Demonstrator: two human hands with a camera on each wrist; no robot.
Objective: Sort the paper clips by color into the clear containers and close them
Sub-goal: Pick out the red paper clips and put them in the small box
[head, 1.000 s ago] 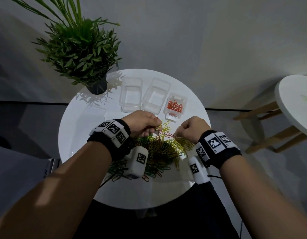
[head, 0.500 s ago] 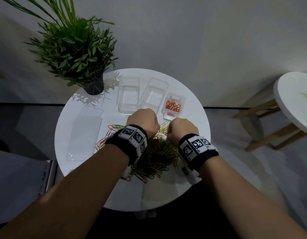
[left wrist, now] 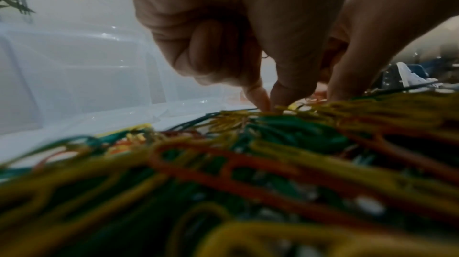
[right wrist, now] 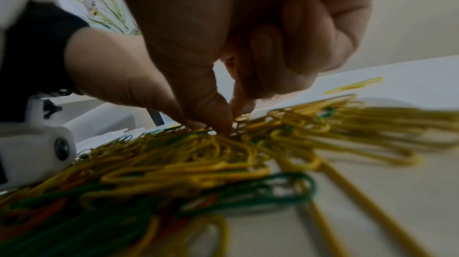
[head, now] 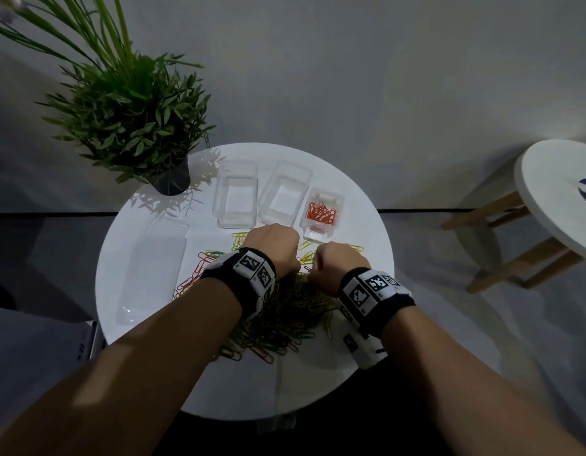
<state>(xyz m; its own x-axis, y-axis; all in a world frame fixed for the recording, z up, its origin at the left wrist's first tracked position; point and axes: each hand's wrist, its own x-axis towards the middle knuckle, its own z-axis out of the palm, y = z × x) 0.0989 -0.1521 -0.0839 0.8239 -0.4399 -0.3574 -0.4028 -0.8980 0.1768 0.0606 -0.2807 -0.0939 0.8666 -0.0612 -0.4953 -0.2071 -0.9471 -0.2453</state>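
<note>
A tangled pile of yellow, green and red paper clips (head: 285, 317) lies in the middle of the round white table (head: 252, 383). Behind it stand two empty clear containers (head: 236, 195) (head: 285, 194) and a small clear box (head: 338, 196) holding red clips (head: 321, 213). My left hand (head: 275, 248) and right hand (head: 337, 263) sit side by side at the pile's far edge, fingers curled. In the left wrist view the left hand (left wrist: 272, 102) pinches thumb and forefinger into the clips. In the right wrist view the right hand (right wrist: 229, 119) pinches likewise. The pinched clips' colour is unclear.
A flat clear lid (head: 153, 268) lies on the table's left side. A potted plant (head: 130, 120) stands at the back left. Loose clips (head: 199, 274) spread left of the pile. A white stool (head: 555, 199) stands off to the right.
Both hands have dropped lower onto the pile's far edge and drawn closer together, the right one shifting left. Their wrists now cover more of the pile.
</note>
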